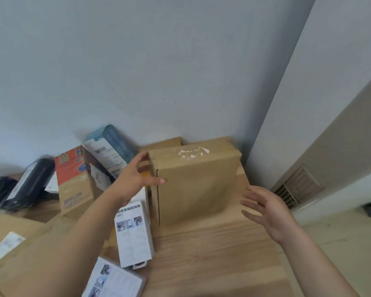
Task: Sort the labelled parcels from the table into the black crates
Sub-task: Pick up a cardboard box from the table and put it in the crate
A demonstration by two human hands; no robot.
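Note:
A flat brown cardboard parcel (193, 181) stands on edge on the wooden table (212, 254), leaning towards the wall, with torn white label scraps near its top. My left hand (135, 179) grips its left edge, thumb on the front face and fingers behind. My right hand (268, 211) hovers open just right of the parcel, fingers spread, not touching it. Other parcels lie to the left: a white printed box (134, 234), an orange and brown carton (73, 181), a teal box with a barcode label (109, 151). No black crate is in view.
A black wrapped parcel (28, 183) and a flat brown carton with a white label (11, 239) fill the table's left side. Another white printed box (116, 281) lies at the near edge. The wall stands right behind the table. A floor vent (296, 185) is at the right.

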